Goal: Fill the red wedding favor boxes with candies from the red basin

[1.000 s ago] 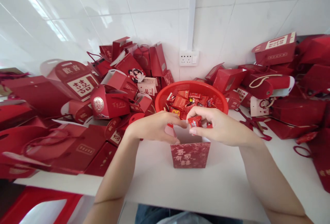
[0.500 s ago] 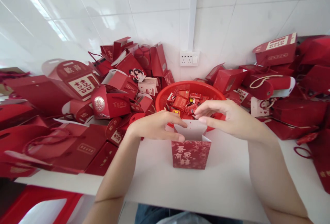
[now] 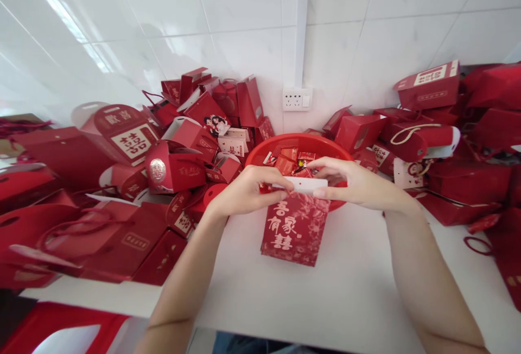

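In front of me on the white table is a red paper gift bag [image 3: 296, 229] with pale Chinese characters on its front. Its white-lined top edge is pressed together and folded toward me. My left hand [image 3: 254, 188] pinches the left end of that edge between thumb and fingers. At the right end, my right hand [image 3: 350, 183] grips it the same way, thumb in front. Just behind the bag stands a red plastic basket [image 3: 260, 145] holding wrapped candies [image 3: 287, 163], partly hidden by my hands.
Red gift boxes [image 3: 175, 169] are heaped on the left of the white table [image 3: 358, 278]. More red boxes [image 3: 468, 185] are piled on the right. A power socket [image 3: 296, 99] is on the tiled wall behind. Below the table's left edge is a red and white object [image 3: 77, 324].
The bag's open top has been brought together and its white edge folded over. Both hands have closed on that edge, and the bag's front now faces up more.
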`<action>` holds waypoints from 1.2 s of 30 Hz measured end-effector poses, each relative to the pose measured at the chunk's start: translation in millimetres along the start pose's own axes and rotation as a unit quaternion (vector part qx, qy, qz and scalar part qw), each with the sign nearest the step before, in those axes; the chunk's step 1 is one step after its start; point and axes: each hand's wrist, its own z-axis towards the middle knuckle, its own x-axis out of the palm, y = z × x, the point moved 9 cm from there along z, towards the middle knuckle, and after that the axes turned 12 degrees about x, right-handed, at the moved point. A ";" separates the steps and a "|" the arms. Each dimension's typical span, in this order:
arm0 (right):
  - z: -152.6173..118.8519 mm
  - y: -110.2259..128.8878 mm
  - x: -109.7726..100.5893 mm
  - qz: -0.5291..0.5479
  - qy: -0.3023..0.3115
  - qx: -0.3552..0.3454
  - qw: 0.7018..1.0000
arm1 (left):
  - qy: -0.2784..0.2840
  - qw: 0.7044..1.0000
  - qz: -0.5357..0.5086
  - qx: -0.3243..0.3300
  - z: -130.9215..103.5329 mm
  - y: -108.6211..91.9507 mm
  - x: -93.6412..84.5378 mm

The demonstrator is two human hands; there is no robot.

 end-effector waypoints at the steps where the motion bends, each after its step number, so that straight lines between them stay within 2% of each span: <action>1: 1.5 2.9 2.1 0.013 0.010 -0.013 1.000 | -0.037 0.999 -0.005 -0.004 -1.2 2.4 -6.9; 5: 7.2 13.3 11.3 0.088 0.045 -0.059 0.993 | -0.155 0.987 -0.035 -0.036 -9.0 15.0 -24.9; 10: 14.2 12.8 12.3 0.159 0.033 -0.075 0.984 | -0.217 0.971 -0.084 -0.064 -12.3 24.1 -27.7; 13: 16.8 11.7 11.3 0.183 0.027 -0.075 0.980 | -0.221 0.961 -0.140 -0.084 -11.2 27.6 -25.5; 17: 19.6 11.6 10.3 0.205 0.024 -0.073 0.976 | -0.167 0.956 -0.213 -0.116 -8.9 30.8 -13.7; 19: 20.9 10.9 10.0 0.211 0.024 -0.073 0.974 | -0.158 0.952 -0.233 -0.115 -8.4 31.0 -10.5; 26: 22.4 10.5 10.1 0.219 0.028 -0.085 0.972 | -0.217 0.947 -0.218 -0.093 -8.9 29.8 -15.3; 36: 20.6 12.0 5.6 0.180 -0.011 -0.083 0.980 | -0.243 0.951 -0.176 -0.073 -9.2 24.4 -19.7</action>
